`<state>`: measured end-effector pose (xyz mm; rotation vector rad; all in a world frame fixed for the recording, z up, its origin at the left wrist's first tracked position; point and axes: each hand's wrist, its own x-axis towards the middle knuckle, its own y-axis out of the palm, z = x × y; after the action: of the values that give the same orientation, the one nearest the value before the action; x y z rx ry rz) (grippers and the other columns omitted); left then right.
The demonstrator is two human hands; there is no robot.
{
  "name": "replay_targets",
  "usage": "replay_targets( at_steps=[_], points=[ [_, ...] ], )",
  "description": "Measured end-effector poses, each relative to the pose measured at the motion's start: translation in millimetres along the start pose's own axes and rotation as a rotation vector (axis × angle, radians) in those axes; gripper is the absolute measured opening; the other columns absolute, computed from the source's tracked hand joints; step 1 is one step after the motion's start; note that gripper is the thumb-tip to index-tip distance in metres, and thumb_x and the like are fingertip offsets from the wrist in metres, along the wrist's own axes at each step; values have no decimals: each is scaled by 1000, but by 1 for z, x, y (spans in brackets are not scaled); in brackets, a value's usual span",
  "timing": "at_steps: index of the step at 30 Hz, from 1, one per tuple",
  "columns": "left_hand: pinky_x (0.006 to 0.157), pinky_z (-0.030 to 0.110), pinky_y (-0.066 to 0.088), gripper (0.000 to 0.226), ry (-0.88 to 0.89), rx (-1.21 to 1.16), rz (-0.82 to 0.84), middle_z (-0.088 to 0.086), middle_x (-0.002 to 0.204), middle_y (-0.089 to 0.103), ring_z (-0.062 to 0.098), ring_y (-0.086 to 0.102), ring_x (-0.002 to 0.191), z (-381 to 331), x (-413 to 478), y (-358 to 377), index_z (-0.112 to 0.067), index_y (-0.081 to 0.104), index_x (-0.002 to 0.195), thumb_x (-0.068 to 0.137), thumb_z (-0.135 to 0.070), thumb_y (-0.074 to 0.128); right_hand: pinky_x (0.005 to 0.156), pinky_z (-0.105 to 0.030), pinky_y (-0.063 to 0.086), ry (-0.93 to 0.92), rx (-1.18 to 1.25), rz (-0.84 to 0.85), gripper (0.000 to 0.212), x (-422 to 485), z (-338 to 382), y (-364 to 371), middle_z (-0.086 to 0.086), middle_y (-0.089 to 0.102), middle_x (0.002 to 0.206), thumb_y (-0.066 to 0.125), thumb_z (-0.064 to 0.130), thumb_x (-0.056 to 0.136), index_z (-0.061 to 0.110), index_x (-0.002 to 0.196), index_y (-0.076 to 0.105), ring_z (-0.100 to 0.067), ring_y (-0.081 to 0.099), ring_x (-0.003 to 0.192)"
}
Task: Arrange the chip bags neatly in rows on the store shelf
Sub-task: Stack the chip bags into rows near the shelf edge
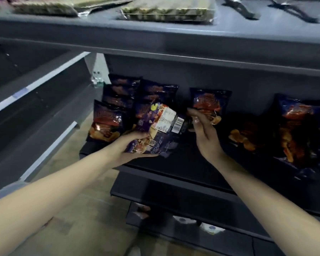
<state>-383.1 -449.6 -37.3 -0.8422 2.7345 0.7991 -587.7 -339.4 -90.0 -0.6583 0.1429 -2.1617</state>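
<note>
Held bag [159, 130]: just above the front of the shelf [192, 163], a little left of view centre, tilted, with its back panel and barcode facing the camera.
Left hand [135, 145]: grips the bag's lower end, fingers curled beneath and thumb on top.
Right hand [205, 133]: at the bag's 3 o'clock, fingers loosely bent by its top corner; I cannot tell whether they pinch it or only touch it.
Rows [115, 111]: at the bag's 10 to 12 o'clock, two files standing face-out.
Lone bag [209, 100]: at 1 o'clock, upright, with a gap on each side.
Step in hand: probably turning the bag face-out. Rotate it clear of the rows, stand it on its bottom seam in line with a file, and steady the neighbours with the free hand.
Right bags [299, 126]: at 3 o'clock, slumped and cut off by the frame edge.
Hard to see: the print is motion-blurred, the dark shelf swallows the bag bases, and the right fingertips merge with the lone bag.
</note>
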Motion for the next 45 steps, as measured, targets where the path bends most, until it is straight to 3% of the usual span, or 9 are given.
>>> replay_targets(
  at_steps=[4, 9, 14, 17, 21, 26, 29, 38, 45],
  points=[
    [73, 63, 51, 53, -101, -257, 54, 13, 110, 69, 34, 67, 98, -4, -9, -34, -11, 76, 88, 37, -15, 90, 97, -40, 46, 28, 96, 101, 48, 6, 9, 32, 15, 52, 128, 37, 47, 92, 28, 135, 41, -8, 53, 118],
    [63, 58, 53, 54, -184, -307, 4, 18, 106, 69, 41, 67, 91, -6, -14, -62, -8, 76, 88, 36, -17, 90, 104, -11, 33, -234, -216, 151, 77, 3, 20, 56, -4, 26, 149, 45, -9, 76, 22, 144, 29, -2, 26, 137],
    [43, 38, 55, 61, -258, -228, 58, 14, 81, 71, 33, 69, 62, -12, -14, -77, -6, 75, 78, 23, -25, 93, 114, -51, 24, -621, -621, 210, 79, 5, 12, 69, -7, 22, 151, 71, 9, 76, 23, 142, 30, -27, 22, 142],
    [52, 43, 57, 64, -300, -149, 106, 16, 88, 71, 35, 69, 72, -8, -13, -81, -9, 75, 86, 29, -33, 93, 114, -44, 29, -633, -573, 181, 80, 2, 7, 76, -7, 46, 140, 80, 2, 66, 19, 135, 42, -23, 41, 133],
    [79, 47, 45, 64, -270, -139, -38, 16, 102, 69, 36, 57, 103, -12, -3, -84, -13, 62, 113, 80, -64, 42, 93, -9, 42, -467, -402, -3, 46, -3, 15, 79, -11, 66, 112, 69, 13, 78, 11, 122, 57, -16, 63, 102],
    [80, 34, 47, 37, -59, 49, -112, 7, 121, 57, 21, 57, 102, -28, 12, -83, -22, 53, 120, 92, -42, 41, 83, -30, 51, 280, 527, -123, 18, -1, 44, 82, 0, 69, 92, 70, 7, 80, 18, 93, 65, -10, 66, 92],
    [86, 31, 48, 46, 67, 144, -74, 3, 118, 59, 16, 60, 101, -24, 22, -77, -17, 42, 135, 90, -20, 51, 80, -31, 56, 555, 989, -51, 37, -4, 48, 88, -5, 72, 100, 74, 18, 66, 12, 101, 64, -18, 68, 96],
    [81, 21, 50, 36, 310, 396, 115, -10, 99, 71, 7, 65, 98, -13, 32, -50, -22, 58, 111, 78, -11, 64, 88, -33, 51, 753, 1003, 57, 35, -34, 48, 114, -6, 68, 111, 72, 21, 69, 13, 103, 66, -21, 60, 110],
    [97, 27, 44, 44, 346, 618, 59, -11, 112, 61, 3, 57, 105, -33, 40, -67, -34, 50, 112, 83, -4, 64, 87, -29, 52, 648, 907, -13, 84, -32, 34, 73, -2, 62, 126, 90, 44, 49, 27, 123, 54, -19, 59, 115]
  ],
)
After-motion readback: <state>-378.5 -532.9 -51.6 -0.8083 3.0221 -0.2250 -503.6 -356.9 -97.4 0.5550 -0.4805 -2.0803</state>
